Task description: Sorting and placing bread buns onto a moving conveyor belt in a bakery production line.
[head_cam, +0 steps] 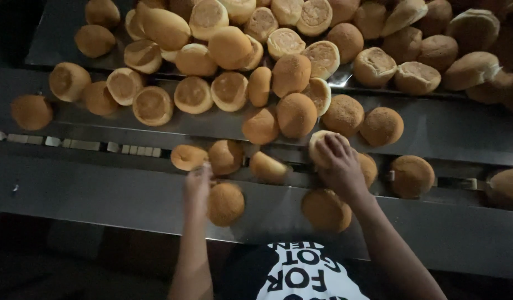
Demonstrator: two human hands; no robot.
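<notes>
Dim lighting covered a stepped metal conveyor surface, smooth and grey, with a narrow channel running from 9 to 3 o'clock. A dense heap of round buns, golden with matte crusts and paler flat undersides, filled the upper tray from 10 to 2 o'clock. The right hand had its fingers curled over a pale bun in the channel, grasping it. The left hand was blurred; its finger state could not be determined. It lay just beside a domed bun at its 3 o'clock.
</notes>
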